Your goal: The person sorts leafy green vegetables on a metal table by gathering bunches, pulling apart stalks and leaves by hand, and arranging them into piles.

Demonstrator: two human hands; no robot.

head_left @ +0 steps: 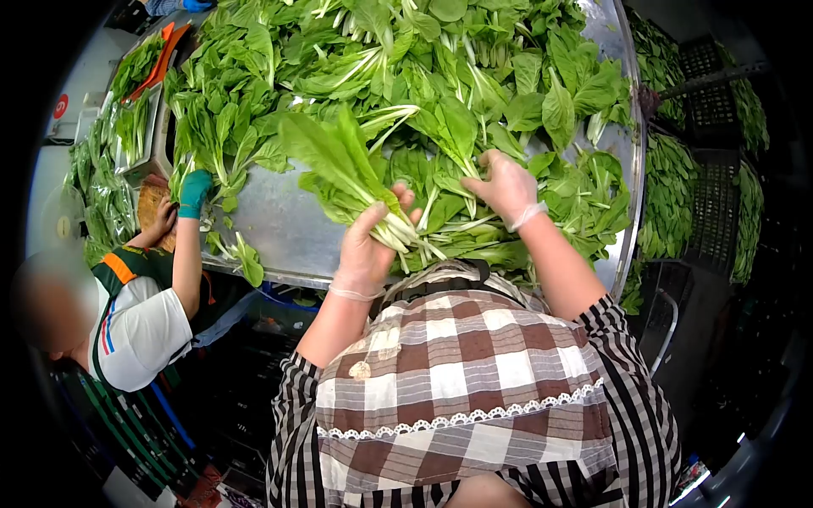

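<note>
A bunch of leafy greens [347, 169] with pale stems lies in my left hand [373, 241], its fingers wrapped round the stem ends and its leaves pointing up and left. To the right, my right hand [506, 188] has its thumb and fingers closed on the stem of another leafy green [453, 135]. Both hands wear clear gloves. Loose greens [584, 195] lie around and beyond my hands on the metal table [292, 212].
At the left, a co-worker's teal-gloved hand [196, 193] touches greens beside a metal scale [152, 140]. Bagged greens [106, 190] lie behind it. Black crates [711, 203] with greens stand right of the table. A loose leaf [248, 261] hangs at the front edge.
</note>
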